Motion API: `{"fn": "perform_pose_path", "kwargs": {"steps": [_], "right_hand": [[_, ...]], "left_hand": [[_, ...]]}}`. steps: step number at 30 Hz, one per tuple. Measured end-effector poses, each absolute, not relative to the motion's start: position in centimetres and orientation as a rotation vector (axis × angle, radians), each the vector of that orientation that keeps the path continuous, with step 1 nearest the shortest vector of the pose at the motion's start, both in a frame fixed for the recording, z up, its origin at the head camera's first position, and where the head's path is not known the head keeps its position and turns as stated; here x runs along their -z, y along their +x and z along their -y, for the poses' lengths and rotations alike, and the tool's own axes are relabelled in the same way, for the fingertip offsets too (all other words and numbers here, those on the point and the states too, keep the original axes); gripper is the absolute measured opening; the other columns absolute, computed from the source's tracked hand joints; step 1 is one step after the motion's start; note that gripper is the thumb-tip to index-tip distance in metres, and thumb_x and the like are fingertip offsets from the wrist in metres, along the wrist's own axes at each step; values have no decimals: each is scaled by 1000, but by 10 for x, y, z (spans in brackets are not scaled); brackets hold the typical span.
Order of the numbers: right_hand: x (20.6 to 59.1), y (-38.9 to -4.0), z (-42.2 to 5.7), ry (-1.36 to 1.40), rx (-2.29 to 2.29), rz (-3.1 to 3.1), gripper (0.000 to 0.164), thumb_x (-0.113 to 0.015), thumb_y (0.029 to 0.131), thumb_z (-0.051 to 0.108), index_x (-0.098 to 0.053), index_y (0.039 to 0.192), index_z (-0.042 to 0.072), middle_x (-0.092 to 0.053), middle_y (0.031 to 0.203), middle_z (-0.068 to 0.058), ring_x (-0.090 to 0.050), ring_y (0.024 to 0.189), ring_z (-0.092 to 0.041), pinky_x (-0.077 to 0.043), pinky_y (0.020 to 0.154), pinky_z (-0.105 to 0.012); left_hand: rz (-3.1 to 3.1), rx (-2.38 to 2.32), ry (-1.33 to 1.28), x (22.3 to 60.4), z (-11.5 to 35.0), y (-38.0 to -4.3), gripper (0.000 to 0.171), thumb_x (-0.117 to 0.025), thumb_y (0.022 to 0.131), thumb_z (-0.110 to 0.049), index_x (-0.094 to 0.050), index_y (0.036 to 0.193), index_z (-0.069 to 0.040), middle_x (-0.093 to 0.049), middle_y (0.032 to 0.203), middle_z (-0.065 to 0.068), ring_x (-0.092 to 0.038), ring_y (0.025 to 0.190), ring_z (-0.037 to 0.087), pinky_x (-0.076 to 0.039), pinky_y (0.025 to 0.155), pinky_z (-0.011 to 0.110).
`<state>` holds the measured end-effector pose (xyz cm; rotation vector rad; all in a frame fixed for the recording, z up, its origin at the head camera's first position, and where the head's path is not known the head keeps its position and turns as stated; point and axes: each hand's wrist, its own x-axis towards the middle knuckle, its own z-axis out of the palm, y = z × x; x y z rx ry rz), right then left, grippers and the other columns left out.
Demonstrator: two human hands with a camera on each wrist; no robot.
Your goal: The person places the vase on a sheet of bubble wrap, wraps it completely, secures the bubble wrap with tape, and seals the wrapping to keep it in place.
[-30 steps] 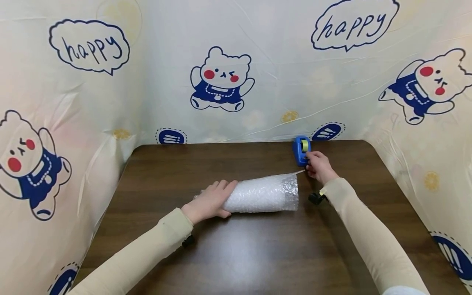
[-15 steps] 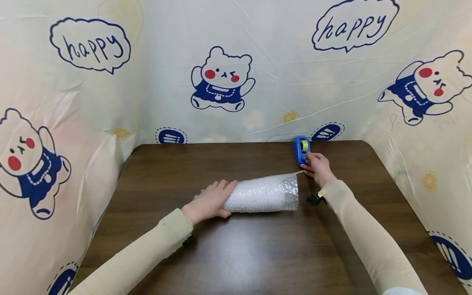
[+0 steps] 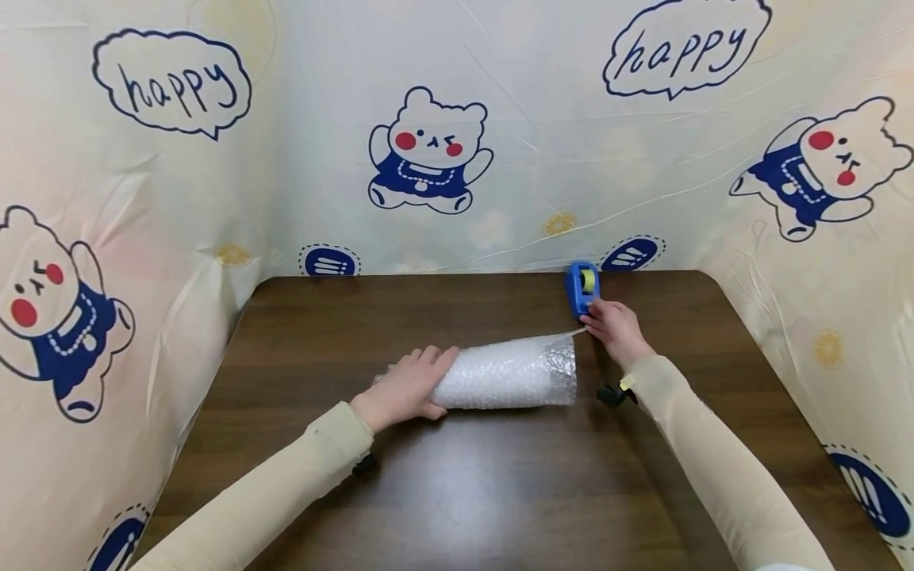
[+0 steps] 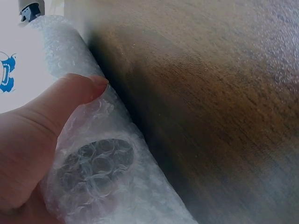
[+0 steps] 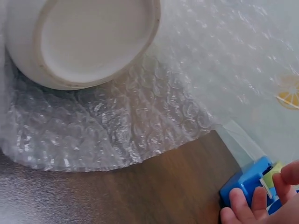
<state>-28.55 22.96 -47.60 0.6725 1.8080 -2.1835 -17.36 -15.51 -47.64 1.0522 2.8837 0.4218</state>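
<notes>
A roll of clear bubble wrap (image 3: 503,377) lies across the table. In the right wrist view its open end shows the round base of a white ceramic vessel (image 5: 98,39) inside. My left hand (image 3: 410,388) grips the roll's left part from above, with the thumb (image 4: 79,91) on its near side. Beyond the roll's right end stands a blue tape dispenser (image 3: 581,289) with a yellow-green tape roll (image 3: 589,281). My right hand (image 3: 617,327) holds the dispenser's near end, fingertips (image 5: 239,198) on its side, thumb and forefinger close together at the cutter.
The brown wooden table (image 3: 457,492) ends at a printed curtain (image 3: 457,238) just behind the dispenser. A loose corner of bubble wrap (image 3: 571,333) sticks out toward the right hand. A small black camera (image 3: 614,394) sits under the right wrist.
The right hand's fingers have shifted slightly down and toward the near end of the tape dispenser. The left hand and the bubble-wrap roll have stayed in place.
</notes>
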Motion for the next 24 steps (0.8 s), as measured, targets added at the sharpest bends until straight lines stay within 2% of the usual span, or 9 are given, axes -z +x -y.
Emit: {"fn": "perform_pose_path", "kwargs": {"steps": [6,10,12,16,19,21,24], "right_hand": [[474,-278,-232,708,2270,-1639,12,-48,109,14,-51,118,6,-63,115,-4,-63,120,-17,-40,116,-32],[478,-273,-233,728,2318,-1600,20,-45,107,9,-54,122,1,-65,119,-6,-62,122,-16,-37,117,-32],[479,-271,-233,718,2331,-1596,23,-45,106,8,-53,127,1,-65,128,-9,-62,124,-16,-37,117,-32],[480,-268,-234,660,2335,-1593,40,-39,106,7,-40,145,0,-47,157,-16,-52,140,-19,-36,117,-31],[479,-266,-234,627,2346,-1583,52,-35,104,5,-28,155,-4,-33,166,-18,-40,149,-23,-34,119,-31],[478,-264,-234,620,2355,-1573,55,-34,103,4,-26,157,-4,-31,168,-17,-36,152,-24,-32,119,-32],[477,-262,-234,607,2391,-1530,46,-33,101,2,-34,147,-2,-29,168,-17,-31,154,-24,-30,121,-33]], "left_hand": [[-2886,-415,1048,478,153,-173,97,-92,76,-30,-39,153,-1,-59,123,22,-60,108,40,-51,94,55],[-2885,-411,1042,477,152,-173,96,-92,75,-29,-40,151,-1,-59,122,22,-60,107,39,-52,93,54],[-2878,-417,1032,476,152,-173,95,-92,76,-29,-40,151,-1,-59,122,22,-60,107,39,-52,93,54],[-2873,-413,1017,476,152,-173,94,-92,77,-29,-41,151,-2,-59,123,22,-60,108,38,-52,94,54],[-2872,-409,1014,476,153,-173,93,-91,77,-29,-40,151,-2,-59,123,22,-60,108,38,-51,94,54],[-2873,-407,1016,476,153,-173,94,-91,77,-30,-40,151,-2,-59,123,22,-60,108,38,-51,94,55],[-2883,-409,1015,474,152,-173,94,-92,77,-30,-41,150,-1,-59,122,22,-60,107,38,-52,93,55]]}}
